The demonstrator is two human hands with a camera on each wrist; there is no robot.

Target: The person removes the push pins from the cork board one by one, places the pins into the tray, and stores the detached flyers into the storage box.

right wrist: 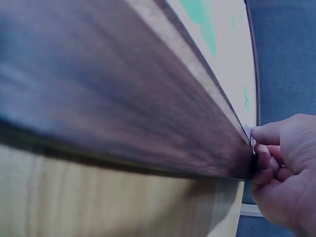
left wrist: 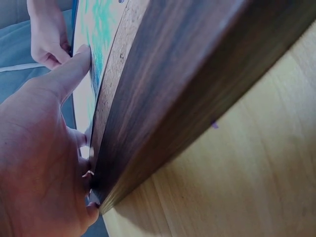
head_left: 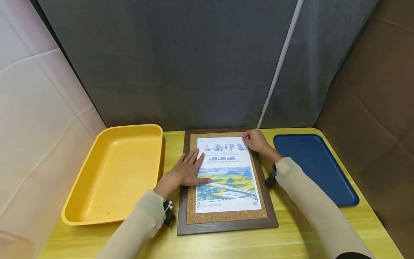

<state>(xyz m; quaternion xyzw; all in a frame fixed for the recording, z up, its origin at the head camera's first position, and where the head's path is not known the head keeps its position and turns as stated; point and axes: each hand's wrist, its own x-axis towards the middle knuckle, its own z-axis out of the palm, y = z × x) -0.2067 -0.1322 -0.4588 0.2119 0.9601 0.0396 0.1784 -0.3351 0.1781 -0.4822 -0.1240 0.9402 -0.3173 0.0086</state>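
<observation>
A white poster (head_left: pixel 225 154) with large blue characters and a yellow-and-blue landscape lies on a cork board (head_left: pixel 226 216) in a dark brown wooden frame (head_left: pixel 226 230). My left hand (head_left: pixel 187 171) rests with spread fingers across its left edge, the thumb reaching over the landscape. At the poster's top right corner my right hand (head_left: pixel 256 141) pinches a small pinkish thing, mostly hidden by the fingertips. The right wrist view shows the right thumb (right wrist: pixel 266 133) right at the corner, other fingers curled beneath. Small round marks (head_left: pixel 256 200) show at the poster's lower corners.
To the left stands a deep yellow tray (head_left: pixel 113 176), and to the right a shallow dark blue tray (head_left: pixel 318 169). All rest on a yellowish wood-grain table (head_left: pixel 291 230). A grey cloth wall (head_left: pixel 181 64) rises directly behind the frame.
</observation>
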